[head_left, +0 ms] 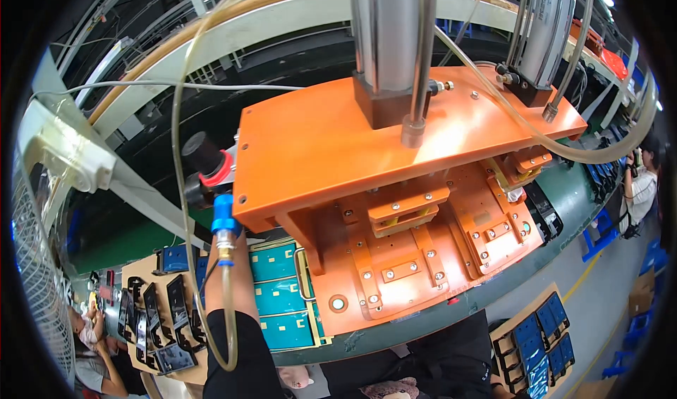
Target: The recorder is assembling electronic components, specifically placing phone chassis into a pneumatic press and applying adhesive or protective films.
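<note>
My left forearm (240, 282), in a black sleeve (243, 353), reaches up along the left side of an orange press (395, 138). Its hand is hidden behind the blue hose fitting (224, 215) and the black air regulator (204, 155), so its fingers do not show. Beneath the press's raised clamping blocks (405, 205) is an orange fixture plate (402, 293) with no workpiece seen on it. At the lower edge, a small patch of skin, apparently my right arm (498, 386), shows beside a board of blue-and-black parts (529, 342); the right hand's fingers are not visible.
Teal sheets (276, 297) lie left of the fixture. Black glossy parts (151, 314) rest on cardboard at the lower left. A clear hose (185, 117) hangs in front of my arm. Other people (640, 187) are at the far right and lower left. Blue stools (599, 235) stand right.
</note>
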A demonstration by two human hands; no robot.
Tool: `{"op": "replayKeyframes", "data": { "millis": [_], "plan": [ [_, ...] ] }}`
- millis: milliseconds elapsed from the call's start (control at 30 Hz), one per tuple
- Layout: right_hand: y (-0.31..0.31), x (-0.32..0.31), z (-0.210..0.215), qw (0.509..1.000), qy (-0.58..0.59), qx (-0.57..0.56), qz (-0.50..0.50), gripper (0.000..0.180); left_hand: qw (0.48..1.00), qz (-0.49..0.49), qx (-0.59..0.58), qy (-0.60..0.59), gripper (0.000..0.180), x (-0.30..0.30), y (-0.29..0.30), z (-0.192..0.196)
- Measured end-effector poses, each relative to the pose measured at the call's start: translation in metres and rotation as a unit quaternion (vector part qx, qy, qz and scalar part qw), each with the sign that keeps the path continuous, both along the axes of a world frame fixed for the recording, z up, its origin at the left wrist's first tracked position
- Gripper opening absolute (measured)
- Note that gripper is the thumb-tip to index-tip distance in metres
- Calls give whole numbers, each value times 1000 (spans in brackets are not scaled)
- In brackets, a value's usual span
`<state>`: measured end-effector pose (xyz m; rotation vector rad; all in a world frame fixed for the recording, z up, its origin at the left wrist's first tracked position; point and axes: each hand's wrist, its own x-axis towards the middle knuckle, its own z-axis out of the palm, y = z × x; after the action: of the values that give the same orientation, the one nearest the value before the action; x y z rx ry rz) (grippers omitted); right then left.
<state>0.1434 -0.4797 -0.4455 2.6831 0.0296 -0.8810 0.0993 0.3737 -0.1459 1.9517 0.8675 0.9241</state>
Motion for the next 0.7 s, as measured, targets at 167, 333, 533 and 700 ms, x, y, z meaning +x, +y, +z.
{"op": "replayKeyframes", "data": {
  "millis": [167,333,533,700],
  "plan": [
    [-27,-26,-4,997,57,-33,34,25,984,-7,135,115,40,-44,13,-14],
    [-74,-74,-2,991,106,-63,45,26,939,-36,273,204,35,-50,44,-13],
    [-117,-91,-10,983,176,-54,18,31,855,-153,451,205,31,-68,106,25],
    [-127,-146,-15,964,-11,89,-250,32,987,-155,-43,-2,40,-50,-149,89]
  ]
}}
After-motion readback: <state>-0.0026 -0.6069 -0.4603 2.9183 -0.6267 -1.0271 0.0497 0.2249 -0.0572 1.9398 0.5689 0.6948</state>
